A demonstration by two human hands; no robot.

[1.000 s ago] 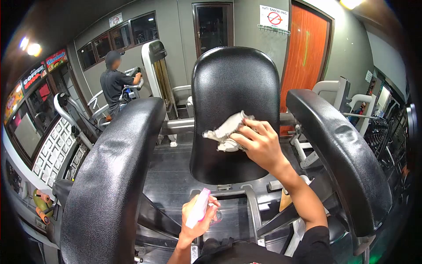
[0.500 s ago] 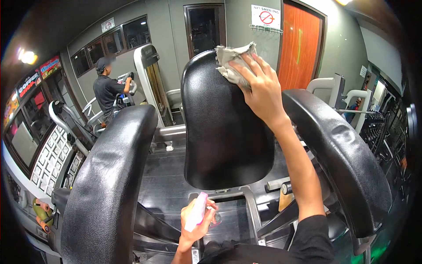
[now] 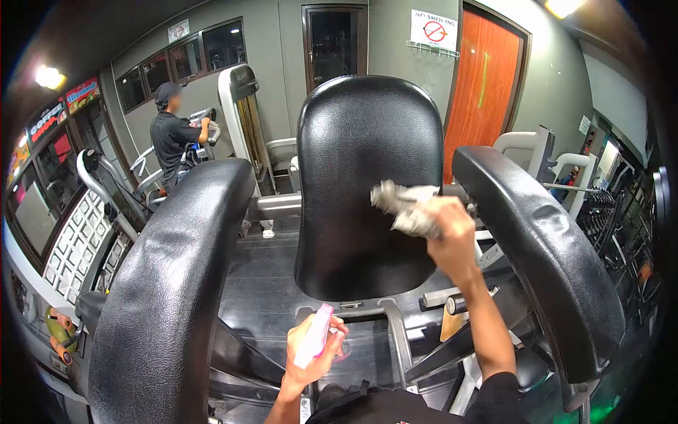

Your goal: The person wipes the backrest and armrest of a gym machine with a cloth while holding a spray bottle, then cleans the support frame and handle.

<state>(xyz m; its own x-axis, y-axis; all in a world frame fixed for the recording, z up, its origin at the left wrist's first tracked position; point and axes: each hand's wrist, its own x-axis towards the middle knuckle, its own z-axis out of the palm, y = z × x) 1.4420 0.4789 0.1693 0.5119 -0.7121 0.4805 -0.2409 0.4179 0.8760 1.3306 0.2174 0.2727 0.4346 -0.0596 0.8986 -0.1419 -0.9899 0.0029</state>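
Observation:
A black padded back pad [image 3: 360, 169] of a gym machine stands upright in front of me. My right hand [image 3: 450, 237] grips a crumpled white cloth [image 3: 404, 203] and presses it against the pad's right side, about halfway down. My left hand [image 3: 316, 350] is low near my body and holds a small pink spray bottle [image 3: 314, 336], pointing up toward the pad. Two long black arm pads flank the back pad, the left pad [image 3: 176, 283] and the right pad [image 3: 537, 247].
Another person in dark clothes [image 3: 173, 134] uses a machine at the back left. An orange door [image 3: 484, 85] and a no-smoking sign [image 3: 433, 30] are on the far wall. A weight stack [image 3: 81, 237] stands left, more grey machines right.
My right hand swept the cloth from the pad's middle up to its top edge, then back down to the right side. The left hand with the bottle stayed put.

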